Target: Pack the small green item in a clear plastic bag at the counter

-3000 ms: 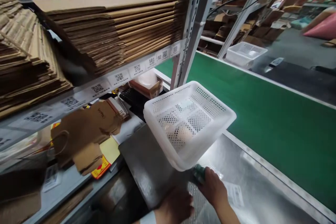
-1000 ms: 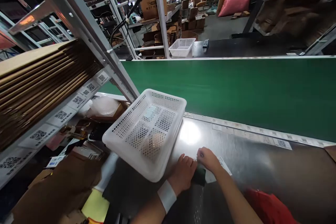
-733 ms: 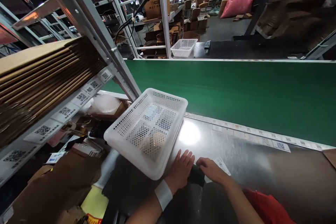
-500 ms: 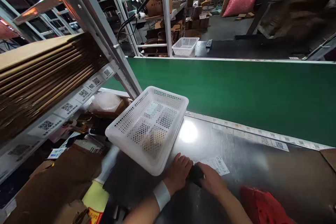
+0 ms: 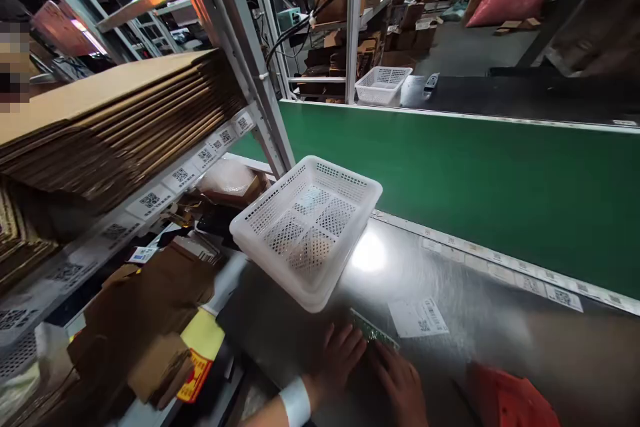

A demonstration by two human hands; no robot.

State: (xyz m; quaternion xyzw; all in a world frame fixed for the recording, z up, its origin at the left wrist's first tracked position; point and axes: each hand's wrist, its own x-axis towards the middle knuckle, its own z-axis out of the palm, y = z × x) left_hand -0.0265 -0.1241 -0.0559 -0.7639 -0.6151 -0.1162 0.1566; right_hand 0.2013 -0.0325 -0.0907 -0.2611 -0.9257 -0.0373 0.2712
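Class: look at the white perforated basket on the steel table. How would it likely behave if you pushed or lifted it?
The basket looks like thin perforated plastic and holds nothing visible, so it is probably light. On the glossy steel table it would likely slide easily. It sits tilted, so a push might rock it.

Bare steel worktop (image 5: 465, 280) lies open to the right, carrying only a flat paper label (image 5: 418, 317). A white basket (image 5: 306, 227) blocks the path ahead-left; the shelf upright (image 5: 260, 87) and cardboard clutter (image 5: 150, 307) close the left side.
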